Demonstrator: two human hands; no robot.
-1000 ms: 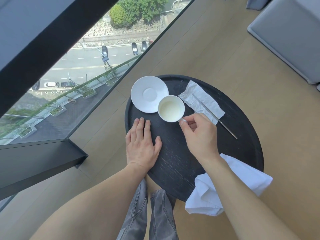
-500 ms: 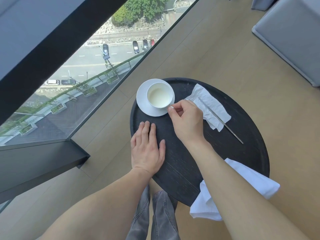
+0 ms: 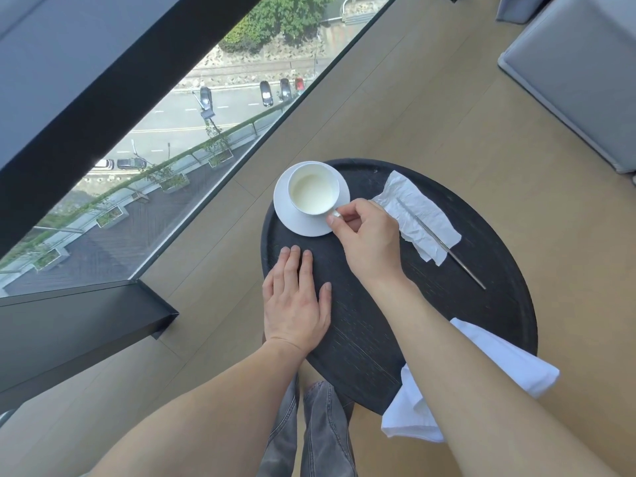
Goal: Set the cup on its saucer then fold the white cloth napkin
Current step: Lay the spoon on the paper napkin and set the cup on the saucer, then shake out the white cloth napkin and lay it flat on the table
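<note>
A white cup (image 3: 312,192) with pale liquid stands on the white saucer (image 3: 302,223) at the far left of a round black table (image 3: 464,304). My right hand (image 3: 370,241) pinches the cup's handle between thumb and fingers. My left hand (image 3: 296,301) lies flat on the table's near left edge, fingers together, holding nothing. The white cloth napkin (image 3: 509,363) hangs rumpled over the table's near right edge, partly hidden under my right forearm.
A crumpled paper napkin (image 3: 418,216) lies at the table's far right with a thin metal utensil (image 3: 444,246) across it. A floor-to-ceiling window (image 3: 192,132) runs along the left. Grey furniture (image 3: 578,70) stands at the far right on the wooden floor.
My right hand carried the cup by its handle leftward from the table onto the saucer. The left hand stayed flat in place.
</note>
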